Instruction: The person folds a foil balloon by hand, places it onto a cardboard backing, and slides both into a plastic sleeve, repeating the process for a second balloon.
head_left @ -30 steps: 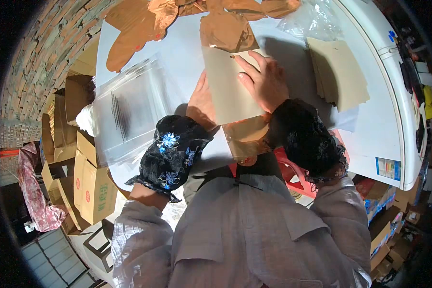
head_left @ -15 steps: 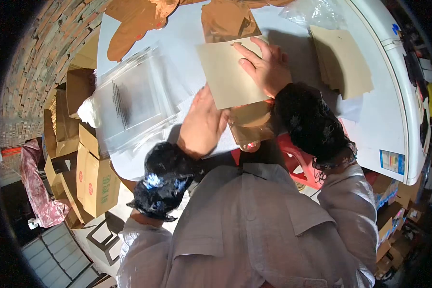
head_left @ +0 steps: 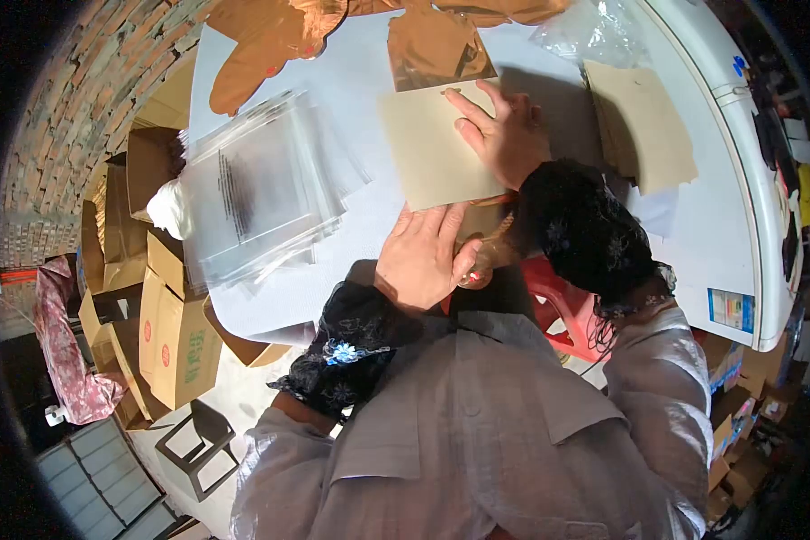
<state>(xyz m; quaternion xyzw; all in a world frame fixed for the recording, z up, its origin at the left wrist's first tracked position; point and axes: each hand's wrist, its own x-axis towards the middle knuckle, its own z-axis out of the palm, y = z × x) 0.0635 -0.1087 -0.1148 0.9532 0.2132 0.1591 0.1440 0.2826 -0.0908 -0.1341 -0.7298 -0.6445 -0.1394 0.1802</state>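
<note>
A square beige card lies over a strip of copper-coloured foil that shows beyond its far edge. My right hand rests on the card's far right part, fingers apart. At the near edge, my left hand lies flat with fingers stretched, its fingertips at the card's edge. The foil's near end is partly hidden beside my left thumb. Left of the card is a stack of clear plastic sleeves with dark print.
More beige cards are stacked at the right. Copper foil pieces and a clear plastic bag lie at the back. Cardboard boxes stand left of the white table. A red stool is below the near edge.
My left hand has moved right and now lies over the foil at the card's near edge. My right hand stays on the card. The whole view has shifted slightly.
</note>
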